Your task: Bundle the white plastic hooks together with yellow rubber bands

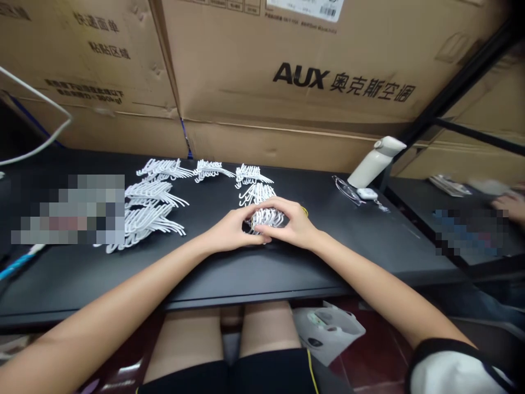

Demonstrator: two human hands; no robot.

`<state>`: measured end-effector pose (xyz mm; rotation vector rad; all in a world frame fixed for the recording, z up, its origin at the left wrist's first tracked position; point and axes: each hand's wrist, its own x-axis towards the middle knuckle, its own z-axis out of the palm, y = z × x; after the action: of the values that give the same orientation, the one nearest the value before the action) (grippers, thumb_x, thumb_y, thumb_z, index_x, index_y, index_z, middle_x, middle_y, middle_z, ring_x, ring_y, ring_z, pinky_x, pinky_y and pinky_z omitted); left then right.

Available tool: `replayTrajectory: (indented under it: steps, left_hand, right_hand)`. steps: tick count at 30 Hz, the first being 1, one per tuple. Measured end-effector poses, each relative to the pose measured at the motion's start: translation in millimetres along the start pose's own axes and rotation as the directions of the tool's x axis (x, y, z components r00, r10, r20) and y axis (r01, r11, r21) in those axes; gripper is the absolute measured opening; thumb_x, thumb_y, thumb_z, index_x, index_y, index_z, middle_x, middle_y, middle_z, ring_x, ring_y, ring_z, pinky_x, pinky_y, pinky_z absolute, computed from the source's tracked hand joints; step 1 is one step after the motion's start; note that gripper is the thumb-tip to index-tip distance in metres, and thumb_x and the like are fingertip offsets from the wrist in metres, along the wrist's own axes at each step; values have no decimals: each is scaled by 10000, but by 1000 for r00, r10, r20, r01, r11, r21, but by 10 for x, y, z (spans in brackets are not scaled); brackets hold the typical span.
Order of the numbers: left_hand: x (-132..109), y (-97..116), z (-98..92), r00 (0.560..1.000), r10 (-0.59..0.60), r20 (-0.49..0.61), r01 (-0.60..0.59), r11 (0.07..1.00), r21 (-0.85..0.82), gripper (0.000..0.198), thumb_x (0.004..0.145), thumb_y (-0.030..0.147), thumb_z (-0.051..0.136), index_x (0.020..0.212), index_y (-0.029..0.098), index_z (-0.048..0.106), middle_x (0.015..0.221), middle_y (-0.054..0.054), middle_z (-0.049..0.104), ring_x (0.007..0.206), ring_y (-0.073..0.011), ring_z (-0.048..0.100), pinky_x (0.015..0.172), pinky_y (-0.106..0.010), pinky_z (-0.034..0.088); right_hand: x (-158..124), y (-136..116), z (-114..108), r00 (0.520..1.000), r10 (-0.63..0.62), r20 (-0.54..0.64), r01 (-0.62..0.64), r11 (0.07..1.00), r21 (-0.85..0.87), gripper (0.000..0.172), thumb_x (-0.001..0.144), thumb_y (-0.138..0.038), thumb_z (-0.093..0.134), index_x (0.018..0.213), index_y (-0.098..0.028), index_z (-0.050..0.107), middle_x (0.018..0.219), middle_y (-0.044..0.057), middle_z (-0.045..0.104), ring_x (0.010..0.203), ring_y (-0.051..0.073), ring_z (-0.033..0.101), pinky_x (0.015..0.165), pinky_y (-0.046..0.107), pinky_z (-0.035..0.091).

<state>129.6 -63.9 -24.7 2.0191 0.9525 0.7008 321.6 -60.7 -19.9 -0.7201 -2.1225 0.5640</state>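
Observation:
My left hand (237, 230) and my right hand (296, 223) curve round a bunch of white hooks (270, 218) on the black table (197, 268). Their fingers meet or nearly meet at the front and back of the bunch. Part of it is hidden behind the fingers. Just beyond the hands lies another cluster of white hooks (257, 192). More clusters, nested side by side, lie at the back and to the left, among them a large pile (150, 221). A bit of yellow band (304, 211) shows beside my right hand.
Cardboard boxes (229, 82) stand along the table's back. At the right are a white bottle (375, 161), glasses (348, 190) and a small white case (367, 193). A white cable (61, 126) hangs at left. Another person's hand (508, 205) shows at far right.

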Motion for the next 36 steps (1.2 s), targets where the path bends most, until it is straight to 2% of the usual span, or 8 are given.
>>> replayTrajectory:
  steps: [10,19,25,36]
  left_hand:
    - [-7,19,-12,1000,13,-1,-13,999,44,660,706,432,724,1287,163,565,1039,-40,695,885,-219,614,823,-305,467]
    - [6,-17,-31,999,27,18,-28,997,70,686,709,425,721,1318,166,539,1088,-47,682,977,-240,606,871,-321,454]
    - [18,-14,-50,998,3,67,-7,998,60,642,705,388,718,1281,153,555,1017,-33,689,883,-214,610,813,-309,470]
    - [38,-5,-55,998,10,57,-12,1000,28,598,674,381,721,1213,147,607,992,-41,695,887,-230,615,788,-307,477]
  right_hand:
    - [14,-15,-5,1000,-28,9,28,1000,-1,278,780,-349,709,1013,-207,653,993,63,694,903,211,649,830,359,511]
    - [34,-24,-9,998,-54,37,53,999,10,275,789,-340,706,1019,-201,648,977,62,690,889,206,638,823,365,512]
    - [50,-38,-27,995,-44,90,45,999,-6,271,795,-320,707,1032,-203,648,969,56,682,900,207,632,836,370,513]
    - [39,-34,-25,995,-57,83,56,998,13,276,793,-310,713,1032,-191,646,972,58,677,894,201,627,835,362,508]
